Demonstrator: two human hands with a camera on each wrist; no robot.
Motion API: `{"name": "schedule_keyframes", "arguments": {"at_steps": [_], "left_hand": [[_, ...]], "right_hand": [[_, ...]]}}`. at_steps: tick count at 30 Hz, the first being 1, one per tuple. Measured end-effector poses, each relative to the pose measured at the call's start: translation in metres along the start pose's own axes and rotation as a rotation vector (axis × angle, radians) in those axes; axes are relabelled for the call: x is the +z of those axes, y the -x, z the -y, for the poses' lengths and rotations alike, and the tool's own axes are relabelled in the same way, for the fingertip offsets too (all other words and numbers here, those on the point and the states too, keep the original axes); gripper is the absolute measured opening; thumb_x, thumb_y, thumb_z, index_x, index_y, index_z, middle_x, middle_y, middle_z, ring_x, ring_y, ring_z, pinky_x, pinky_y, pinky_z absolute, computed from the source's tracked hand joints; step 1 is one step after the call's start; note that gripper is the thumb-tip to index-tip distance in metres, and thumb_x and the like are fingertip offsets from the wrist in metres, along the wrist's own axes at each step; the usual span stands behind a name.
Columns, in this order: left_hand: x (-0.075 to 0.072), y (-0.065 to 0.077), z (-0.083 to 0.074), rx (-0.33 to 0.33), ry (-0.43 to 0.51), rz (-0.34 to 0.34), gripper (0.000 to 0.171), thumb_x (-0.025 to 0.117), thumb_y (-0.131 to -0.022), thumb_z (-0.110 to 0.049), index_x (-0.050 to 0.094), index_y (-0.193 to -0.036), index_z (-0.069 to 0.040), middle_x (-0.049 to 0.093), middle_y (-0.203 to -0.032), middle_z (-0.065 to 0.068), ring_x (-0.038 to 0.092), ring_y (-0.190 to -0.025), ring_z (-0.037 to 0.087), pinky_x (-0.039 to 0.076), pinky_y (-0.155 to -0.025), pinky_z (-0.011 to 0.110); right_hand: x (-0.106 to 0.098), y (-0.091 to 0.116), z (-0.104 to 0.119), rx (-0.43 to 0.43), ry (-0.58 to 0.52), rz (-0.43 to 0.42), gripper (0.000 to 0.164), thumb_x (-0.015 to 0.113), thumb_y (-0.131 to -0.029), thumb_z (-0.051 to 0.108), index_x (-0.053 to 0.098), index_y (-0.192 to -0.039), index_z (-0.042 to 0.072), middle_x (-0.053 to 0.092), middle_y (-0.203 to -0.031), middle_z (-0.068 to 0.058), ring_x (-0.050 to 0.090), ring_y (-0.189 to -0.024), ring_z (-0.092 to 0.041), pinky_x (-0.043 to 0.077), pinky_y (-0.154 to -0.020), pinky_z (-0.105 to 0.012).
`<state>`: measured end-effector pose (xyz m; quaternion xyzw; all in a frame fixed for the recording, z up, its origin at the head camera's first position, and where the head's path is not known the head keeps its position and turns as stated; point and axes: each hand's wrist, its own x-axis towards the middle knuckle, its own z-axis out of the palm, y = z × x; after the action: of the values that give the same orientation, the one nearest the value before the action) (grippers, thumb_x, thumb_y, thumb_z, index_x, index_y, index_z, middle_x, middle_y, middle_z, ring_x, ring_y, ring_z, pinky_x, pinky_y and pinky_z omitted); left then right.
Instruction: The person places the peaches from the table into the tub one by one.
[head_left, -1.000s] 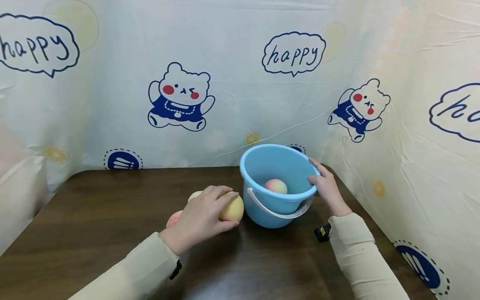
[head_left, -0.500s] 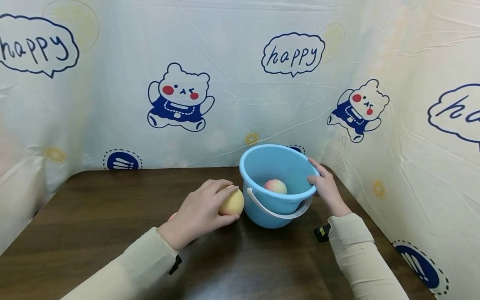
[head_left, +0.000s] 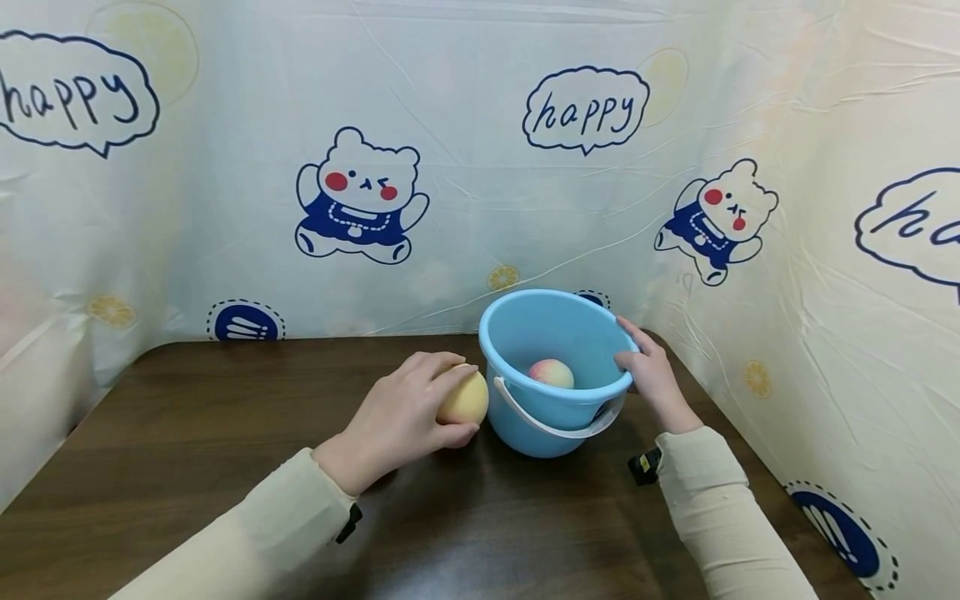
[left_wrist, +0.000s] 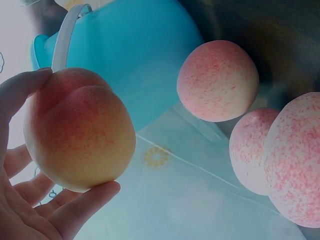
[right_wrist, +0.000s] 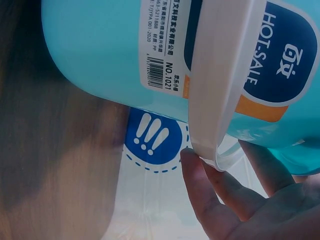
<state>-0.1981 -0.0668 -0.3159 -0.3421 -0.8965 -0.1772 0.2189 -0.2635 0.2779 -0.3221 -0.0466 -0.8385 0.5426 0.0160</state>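
My left hand [head_left: 401, 417] grips a yellow peach [head_left: 463, 398] with a red blush, close to the left side of the light blue bucket [head_left: 525, 429]. In the left wrist view, fingers and thumb curl around this peach [left_wrist: 82, 132]. Three pink-speckled peaches, one [left_wrist: 218, 81] near the bucket wall, show in that view; in the head view my left hand mostly hides them. Another peach [head_left: 552, 373] lies inside the bucket. My right hand [head_left: 652, 375] holds the bucket's right rim. The right wrist view shows its fingers by the white handle [right_wrist: 220, 75] and printed label [right_wrist: 280, 55].
The bucket stands on a dark wooden table [head_left: 187, 467], its white handle [head_left: 517, 406] hanging down in front. A cartoon-print curtain [head_left: 465, 167] borders the table at the back and sides. Small black devices [head_left: 645, 467] sit at the wrists.
My left hand has raised the yellow peach slightly beside the bucket. Peaches that showed behind the hand are now mostly covered by it. My right hand and the bucket stay put.
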Motion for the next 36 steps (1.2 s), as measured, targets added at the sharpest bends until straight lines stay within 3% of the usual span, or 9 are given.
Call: {"name": "schedule_keyframes", "arguments": {"at_steps": [13,23,28,36], "left_hand": [[-0.005,-0.004,-0.001,-0.001,-0.003,0.002,0.06,0.08,-0.081,-0.042,0.063,-0.131,-0.014,0.06,-0.131,0.005,0.056,-0.116,0.022,0.057,-0.08,0.036],[-0.009,-0.007,-0.002,0.005,-0.013,0.001,0.06,0.08,-0.081,-0.042,0.063,-0.132,-0.014,0.06,-0.131,0.005,0.055,-0.118,0.022,0.058,-0.083,0.037],[-0.012,-0.011,-0.004,0.006,-0.012,0.014,0.06,0.079,-0.082,-0.042,0.063,-0.133,-0.015,0.06,-0.132,0.005,0.055,-0.118,0.022,0.058,-0.083,0.037],[-0.018,-0.017,-0.007,-0.014,0.003,0.052,0.061,0.078,-0.083,-0.042,0.061,-0.135,-0.016,0.058,-0.133,0.003,0.053,-0.119,0.022,0.056,-0.087,0.039]], "right_hand": [[0.0,0.0,-0.001,0.004,-0.009,0.01,0.074,0.041,-0.089,0.006,0.024,-0.158,0.025,0.025,-0.161,-0.02,0.051,-0.115,-0.04,0.051,-0.066,-0.028],[-0.001,-0.001,-0.001,0.001,-0.002,0.005,0.075,0.041,-0.088,0.005,0.024,-0.158,0.025,0.026,-0.161,-0.02,0.054,-0.109,-0.039,0.051,-0.064,-0.027],[-0.001,-0.001,0.0,0.007,0.014,-0.008,0.075,0.041,-0.087,0.006,0.025,-0.158,0.025,0.026,-0.16,-0.021,0.058,-0.098,-0.036,0.049,-0.063,-0.027],[0.0,0.0,0.0,0.003,0.012,-0.002,0.075,0.041,-0.088,0.006,0.024,-0.158,0.025,0.026,-0.161,-0.02,0.052,-0.112,-0.04,0.05,-0.066,-0.028]]}}
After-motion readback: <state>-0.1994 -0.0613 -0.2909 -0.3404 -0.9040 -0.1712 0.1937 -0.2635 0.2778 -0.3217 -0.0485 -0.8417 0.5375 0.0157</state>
